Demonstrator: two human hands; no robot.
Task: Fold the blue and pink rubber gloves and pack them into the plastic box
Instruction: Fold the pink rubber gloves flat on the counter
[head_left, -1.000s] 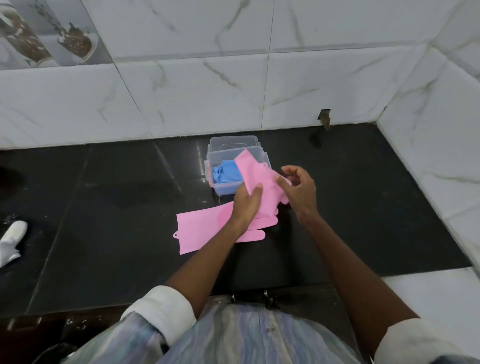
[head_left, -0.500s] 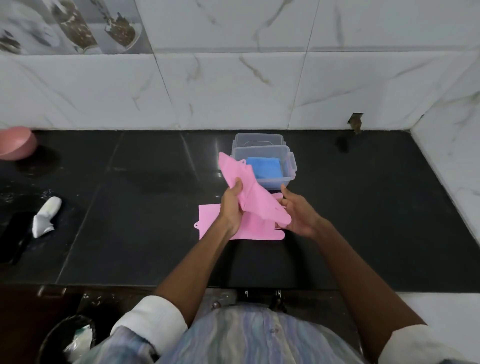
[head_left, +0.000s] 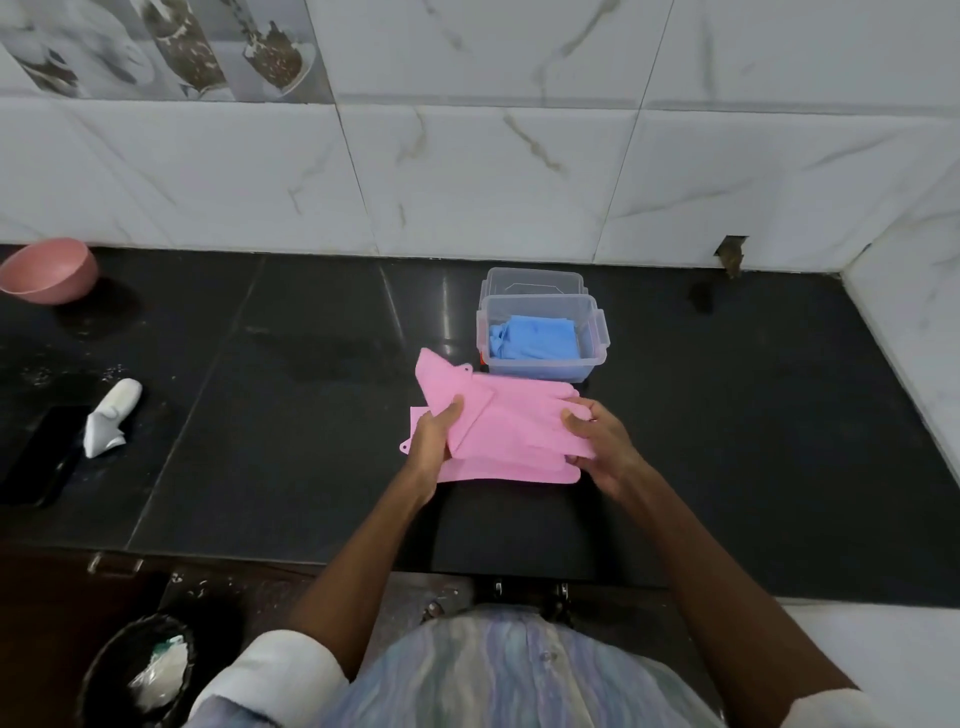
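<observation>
Both hands work over the black counter (head_left: 260, 415), largest thing in view, which stretches far to either side of them. Between the hands lie the pink gloves (head_left: 514, 431), long axis running left to right, from one hand across to the other, fingertips toward the right hand and cuffs toward the left. Left hand (head_left: 434, 441) pinches the upper glove's folded cuff, thumb on top; right hand (head_left: 597, 441) grips the finger end, fingers curled over it. Just beyond the hands, past the gloves' far edge, stands the clear plastic box (head_left: 540, 364) with the folded blue gloves (head_left: 535, 338) inside, its lid (head_left: 532, 283) behind it. Far off to the left of the left hand sit a pink bowl (head_left: 49, 270) and a white tube (head_left: 111, 415). No writing or label can be read anywhere.
</observation>
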